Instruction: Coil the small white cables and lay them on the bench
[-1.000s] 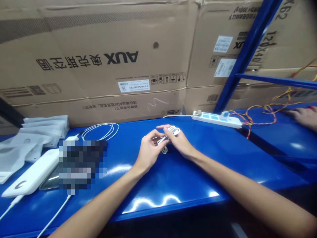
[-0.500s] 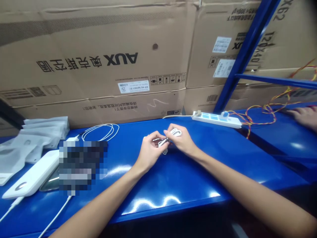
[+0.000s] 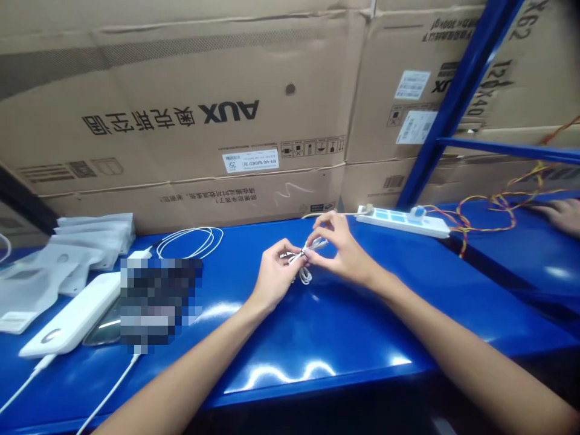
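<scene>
A small bundle of white cable (image 3: 305, 276) is held above the blue tabletop, with loops sticking out at its upper right and hanging below. My left hand (image 3: 277, 275) is closed around the left part of the bundle, thumb and fingers pinching its middle. A thin dark band, like a twist tie (image 3: 304, 252), crosses the cable there. From the right, my right hand (image 3: 339, 251) pinches at this same spot with thumb and forefinger, its other fingers bent and raised. The fingertips partly hide the tie and the cable ends.
On the left lie a white power bank (image 3: 72, 314), a phone partly blurred out (image 3: 102, 326), clear plastic pouches (image 3: 95, 241) and a coiled white cable (image 3: 193, 241). A power strip (image 3: 403, 222) sits behind my hands, near red-yellow wires (image 3: 489, 226) and another person's hand (image 3: 564, 214). Cardboard boxes (image 3: 181, 78) stand behind.
My right hand's fingers have lifted and spread from a tighter grip on the bundle, thumb and forefinger staying near the tie. More lower loops show. The view has shifted slightly.
</scene>
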Action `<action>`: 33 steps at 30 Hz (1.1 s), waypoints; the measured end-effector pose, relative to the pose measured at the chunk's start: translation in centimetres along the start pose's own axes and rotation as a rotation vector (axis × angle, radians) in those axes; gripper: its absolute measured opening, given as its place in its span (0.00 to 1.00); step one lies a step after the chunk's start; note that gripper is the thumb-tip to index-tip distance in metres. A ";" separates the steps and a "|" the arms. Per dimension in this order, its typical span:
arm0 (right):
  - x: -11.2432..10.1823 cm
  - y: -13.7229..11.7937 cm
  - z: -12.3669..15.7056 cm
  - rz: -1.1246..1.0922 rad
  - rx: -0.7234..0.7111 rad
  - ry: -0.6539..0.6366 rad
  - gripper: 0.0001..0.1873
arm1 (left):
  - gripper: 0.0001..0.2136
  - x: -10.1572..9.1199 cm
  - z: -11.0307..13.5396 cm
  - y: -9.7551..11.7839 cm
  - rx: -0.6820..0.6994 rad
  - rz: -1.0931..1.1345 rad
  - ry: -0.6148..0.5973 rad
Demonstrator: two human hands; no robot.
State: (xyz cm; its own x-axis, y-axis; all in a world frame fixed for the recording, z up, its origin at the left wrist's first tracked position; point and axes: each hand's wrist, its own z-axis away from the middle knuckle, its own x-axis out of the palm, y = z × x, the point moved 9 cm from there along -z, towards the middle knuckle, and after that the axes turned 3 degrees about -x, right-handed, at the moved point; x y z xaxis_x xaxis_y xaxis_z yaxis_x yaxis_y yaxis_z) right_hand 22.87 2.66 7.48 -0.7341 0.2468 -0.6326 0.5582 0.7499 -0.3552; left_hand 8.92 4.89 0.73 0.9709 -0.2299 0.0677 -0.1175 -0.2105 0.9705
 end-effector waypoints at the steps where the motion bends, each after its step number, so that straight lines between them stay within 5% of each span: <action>1: 0.4 -0.1 0.1 0.004 0.001 -0.035 0.07 | 0.10 -0.1 0.1 0.3 0.038 -0.047 0.007; 8: 1.4 -0.6 0.3 0.044 0.017 -0.045 0.06 | 0.03 -0.2 0.8 1.6 0.176 -0.298 0.035; 20: 1.7 -0.4 0.7 -0.045 0.140 0.060 0.06 | 0.06 0.0 1.9 4.7 0.506 -0.682 0.136; 33: 3.4 2.7 1.4 -0.362 0.412 0.028 0.17 | 0.04 0.5 2.0 4.3 0.518 -0.766 0.063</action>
State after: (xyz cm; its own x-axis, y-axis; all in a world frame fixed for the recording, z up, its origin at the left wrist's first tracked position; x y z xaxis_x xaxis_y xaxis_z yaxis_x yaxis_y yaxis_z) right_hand 22.44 4.72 3.42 -0.9141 0.0379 -0.4036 0.3693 0.4885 -0.7905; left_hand 8.50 1.99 4.52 0.8300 0.1961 -0.5221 0.4968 -0.6854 0.5323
